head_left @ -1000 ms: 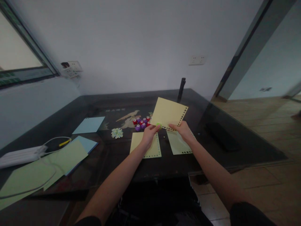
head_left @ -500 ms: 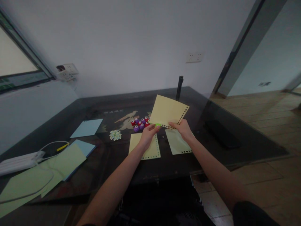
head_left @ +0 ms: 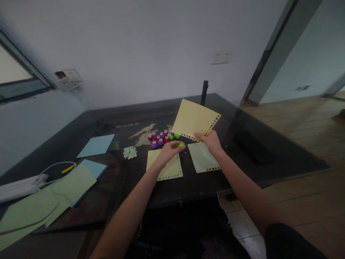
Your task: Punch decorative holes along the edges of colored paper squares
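In my right hand (head_left: 210, 141) is a cream paper sheet (head_left: 196, 118), gripped at its lower edge and held up above the table. Small shapes are punched along its bottom and right edges. My left hand (head_left: 169, 150) pinches a small green craft punch (head_left: 180, 144), which is apart from the sheet. Under my left wrist lies a second cream sheet (head_left: 172, 172) with a punched border. A pale green sheet (head_left: 201, 158), punched along its lower edge, lies below my right hand. Several red, purple and green craft punches (head_left: 161, 141) stand grouped just beyond my left hand.
A heap of small paper cut-outs (head_left: 129, 152) lies on the dark table (head_left: 129, 190). Farther left are a blue sheet (head_left: 96, 145), stacked coloured paper (head_left: 78, 183) and a white power strip (head_left: 18, 189) with its cable. A black object (head_left: 253, 147) lies at the right.
My left hand with the green punch has come away from the sheet's lower edge. My right hand has raised the sheet slightly. The whole view has shifted a little.
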